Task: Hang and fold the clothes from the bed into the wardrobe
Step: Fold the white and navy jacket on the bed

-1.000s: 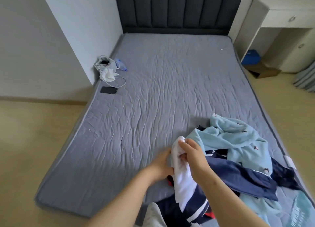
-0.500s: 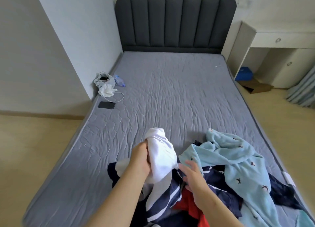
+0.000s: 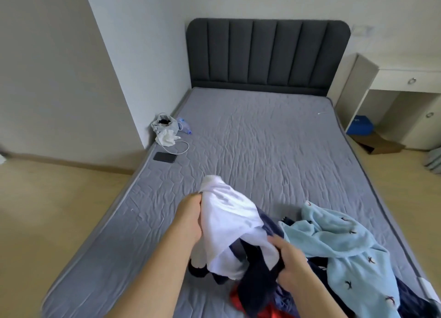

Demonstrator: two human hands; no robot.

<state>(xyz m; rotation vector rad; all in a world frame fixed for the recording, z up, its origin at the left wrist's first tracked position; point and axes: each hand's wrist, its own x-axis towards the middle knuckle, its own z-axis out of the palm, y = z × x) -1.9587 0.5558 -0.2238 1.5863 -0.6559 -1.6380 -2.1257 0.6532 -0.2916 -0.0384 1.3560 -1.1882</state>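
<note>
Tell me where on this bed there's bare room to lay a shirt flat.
The widest bare mattress runs from the headboard down to the white garment, between the phone and the right edge. A smaller patch lies along the left edge, nearer than the phone. Crowded: the near right corner, under the light blue garment and clothes pile.

Both hands are over the near end of a bed point(image 3: 262, 150), the left hand point(image 3: 191, 218) and the right hand point(image 3: 290, 258) holding a garment point(image 3: 229, 212) between them. A heap of clothes point(image 3: 346, 246) lies on the bed just right of the right hand. Well ahead and left of the left hand, a phone point(image 3: 164, 157) lies at the bed's edge, a bag point(image 3: 164, 124) behind it. The headboard point(image 3: 267, 55) stands farthest ahead, and a desk point(image 3: 405, 79) far to the right.
</note>
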